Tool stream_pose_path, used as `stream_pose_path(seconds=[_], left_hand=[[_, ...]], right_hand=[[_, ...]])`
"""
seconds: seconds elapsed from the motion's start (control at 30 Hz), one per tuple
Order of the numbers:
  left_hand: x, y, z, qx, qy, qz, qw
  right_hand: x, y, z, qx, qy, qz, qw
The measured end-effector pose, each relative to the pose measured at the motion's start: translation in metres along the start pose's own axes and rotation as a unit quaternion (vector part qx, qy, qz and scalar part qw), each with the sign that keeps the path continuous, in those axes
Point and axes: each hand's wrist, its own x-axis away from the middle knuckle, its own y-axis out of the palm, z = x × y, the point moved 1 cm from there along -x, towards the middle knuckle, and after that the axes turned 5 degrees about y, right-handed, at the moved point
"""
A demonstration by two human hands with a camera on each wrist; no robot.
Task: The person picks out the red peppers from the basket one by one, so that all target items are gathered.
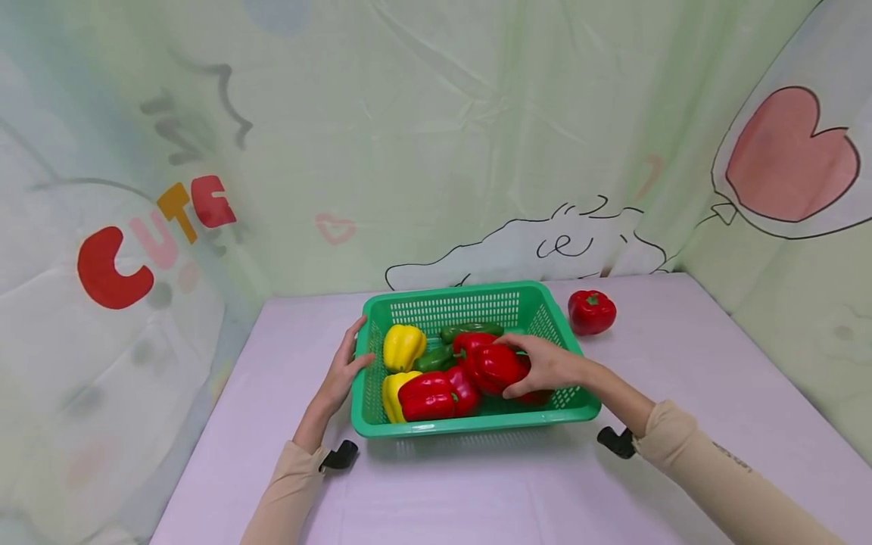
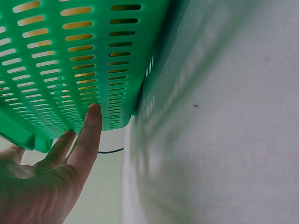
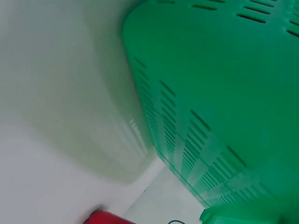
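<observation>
A green plastic basket (image 1: 477, 428) with slotted walls stands on the table. My left hand (image 1: 343, 372) holds its left side, thumb over the rim; in the left wrist view the fingers (image 2: 88, 135) lie almost straight against the outer wall. Inside the basket's right half, my right hand (image 1: 541, 365) grips a red bell pepper (image 1: 496, 368) between thumb and fingers. Around it lie other red bell peppers (image 1: 428, 397), a yellow bell pepper (image 1: 403, 347) and a second one below it, and green cucumbers (image 1: 470, 330). In the right wrist view, the basket's wall (image 3: 233, 121) hides the right hand.
One red bell pepper (image 1: 591, 312) sits on the table outside the basket, at the back right. The table (image 1: 450, 492) has a pale lilac cover. A printed curtain (image 1: 436, 151) hangs behind and along both sides.
</observation>
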Motion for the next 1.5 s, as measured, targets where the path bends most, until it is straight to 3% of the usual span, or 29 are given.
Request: stream_pose_path(seconds=[0.77,1.1,1.5], left_hand=[[0.0,-0.002,-0.001,0.007,0.006,-0.006,0.9999],[-0.001,-0.001,-0.002,0.005,0.004,-0.004,1.0],[0.001,0.0,0.001,0.0,0.001,-0.002,1.0]], right_hand=[[0.003,-0.015,-0.006,-0.079,-0.029,0.071,0.994],[0.008,-0.023,-0.005,-0.058,-0.021,0.11,0.992],[0.023,-0.047,0.0,-0.04,-0.028,0.183,0.982]])
